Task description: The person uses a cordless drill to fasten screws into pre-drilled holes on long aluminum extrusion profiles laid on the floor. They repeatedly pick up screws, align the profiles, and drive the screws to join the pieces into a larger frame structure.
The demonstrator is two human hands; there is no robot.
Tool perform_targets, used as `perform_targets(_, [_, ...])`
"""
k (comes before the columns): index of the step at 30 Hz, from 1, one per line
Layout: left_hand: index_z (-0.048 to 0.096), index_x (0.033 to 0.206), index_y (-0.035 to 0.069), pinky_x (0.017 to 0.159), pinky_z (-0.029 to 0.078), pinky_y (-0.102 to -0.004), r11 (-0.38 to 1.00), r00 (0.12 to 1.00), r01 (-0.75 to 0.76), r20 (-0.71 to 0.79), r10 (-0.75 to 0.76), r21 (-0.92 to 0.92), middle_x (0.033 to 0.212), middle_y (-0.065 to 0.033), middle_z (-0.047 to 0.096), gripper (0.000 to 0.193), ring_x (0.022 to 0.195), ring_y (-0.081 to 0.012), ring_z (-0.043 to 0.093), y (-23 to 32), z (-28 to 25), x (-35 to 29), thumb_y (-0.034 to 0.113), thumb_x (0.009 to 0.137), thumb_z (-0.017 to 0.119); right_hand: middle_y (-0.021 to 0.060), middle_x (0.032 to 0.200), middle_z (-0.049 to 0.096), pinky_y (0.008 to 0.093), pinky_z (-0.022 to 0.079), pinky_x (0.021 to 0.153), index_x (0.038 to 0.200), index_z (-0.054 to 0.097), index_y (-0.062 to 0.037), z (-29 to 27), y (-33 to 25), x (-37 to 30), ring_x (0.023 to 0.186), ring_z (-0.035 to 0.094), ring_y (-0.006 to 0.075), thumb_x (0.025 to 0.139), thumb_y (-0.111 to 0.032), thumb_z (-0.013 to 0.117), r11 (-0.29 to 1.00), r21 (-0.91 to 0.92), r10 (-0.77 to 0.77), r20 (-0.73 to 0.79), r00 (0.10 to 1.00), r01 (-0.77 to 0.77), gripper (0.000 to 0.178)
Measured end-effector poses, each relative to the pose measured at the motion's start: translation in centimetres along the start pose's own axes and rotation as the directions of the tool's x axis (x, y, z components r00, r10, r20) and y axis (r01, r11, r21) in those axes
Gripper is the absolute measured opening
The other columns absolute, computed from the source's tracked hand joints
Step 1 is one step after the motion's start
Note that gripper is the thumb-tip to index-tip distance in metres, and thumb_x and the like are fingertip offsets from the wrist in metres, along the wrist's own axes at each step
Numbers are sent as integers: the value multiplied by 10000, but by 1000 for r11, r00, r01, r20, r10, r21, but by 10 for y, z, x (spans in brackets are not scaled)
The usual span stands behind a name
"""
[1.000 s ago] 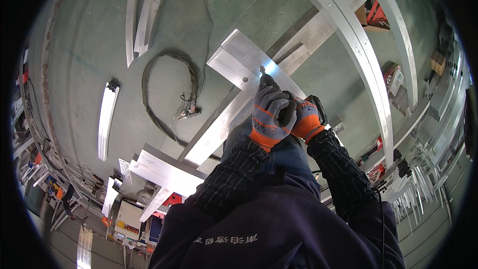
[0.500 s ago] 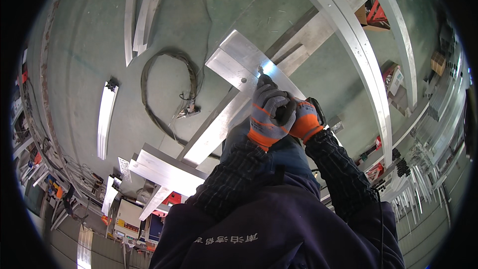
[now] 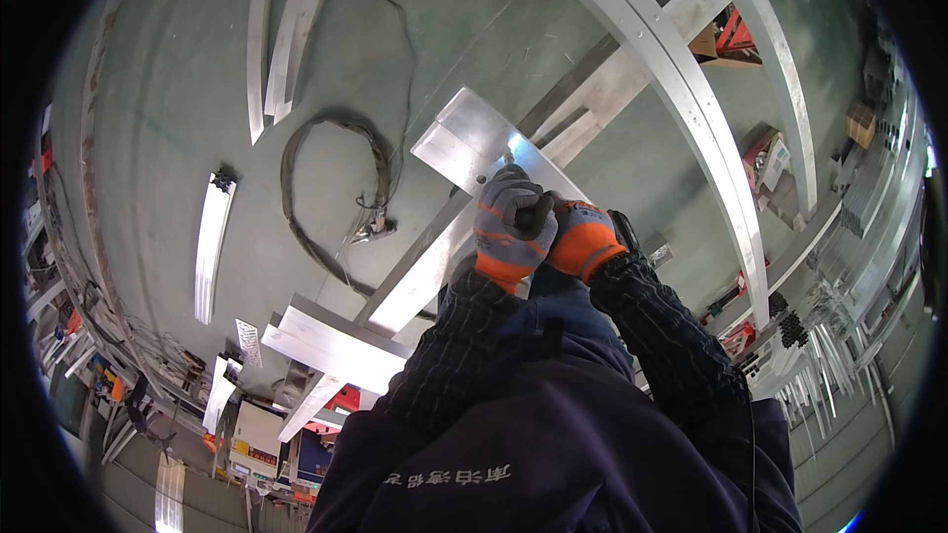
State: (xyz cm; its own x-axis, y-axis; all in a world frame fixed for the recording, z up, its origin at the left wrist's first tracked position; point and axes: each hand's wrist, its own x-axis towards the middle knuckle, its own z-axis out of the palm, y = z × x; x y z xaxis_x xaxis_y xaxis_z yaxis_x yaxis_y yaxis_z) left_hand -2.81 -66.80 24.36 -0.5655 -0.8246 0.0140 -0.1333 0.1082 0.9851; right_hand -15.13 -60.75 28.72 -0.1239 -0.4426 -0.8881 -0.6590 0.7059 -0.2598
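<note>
As seen from above, grips 1 drill [image 3: 510,159] with 2 gloved hands: left hand [image 3: 512,215] closed around its front, right hand [image 3: 583,234] closed farther back, with handle mostly hidden. Aims drill at 1 wide metal plank [image 3: 458,138], beside 1 bright light spot [image 3: 520,147]; unable to tell contact. Includes 1 dark hole [image 3: 482,180] in plank, just left of left hand. Beneath plank, crosswise: 1 long metal beam [image 3: 420,276]. Farther left: 1 coiled hose [image 3: 287,181] on floor [image 3: 197,89].

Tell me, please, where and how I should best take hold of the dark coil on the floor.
Probably by the left curve of the coil, taken from above: it lies flat, and the metal piece sits at its lower right, away from that curve.
</note>
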Motion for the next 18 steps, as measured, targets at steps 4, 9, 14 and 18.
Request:
perform_targets(4, [592, 968, 53, 866, 533, -397, 1000, 1000, 3, -25, -3, 30, 1008, -132, 663, 271, 954, -327, 650, -2, 0, 5, -33, 757, 739, 170, 957, 729, 465, 548, 782, 1182, 584, -28, -11, -3, 1, 931, 701, 376, 846, -433, 657, 1000, -22, 4, 20, 1000, -3, 531])
perform_targets(9, [574, 947, 61, 855, 533, -403, 998, 999, 8, -34, -6, 58, 1022, -139, 660, 259, 944, -332, 647, -4, 6, 3, -19, 769, 744, 174, 959, 729, 465, 550, 792, 1173, 584, -31, -14, 0, 3, 943, 702, 379, 840, -429, 661, 1000, -15, 2, 27, 1000, -1, 525])
perform_targets(14, [598, 931, 70, 897, 519, -446, 999, 998, 34, -61, -33, 26, 967, -117, 668, 290, 968, -351, 636, -3, 10, 3, 9, 712, 778, 179, 979, 731, 460, 555, 815, 1177, 585, -43, -15, 2, 6, 967, 703, 382, 820, -411, 676, 1000, -20, 21, 33, 999, -21, 520])
perform_targets(18, [574, 952, 72, 877, 524, -431, 999, 998, 39, -45, -38, 29, 991, -128, 653, 276, 960, -346, 641, 3, 7, 9, 1, 756, 756, 186, 1002, 731, 463, 552, 847, 1180, 588, -46, -27, 0, 6, 988, 702, 379, 817, -395, 676, 998, -65, 7, 101, 995, 0, 511])
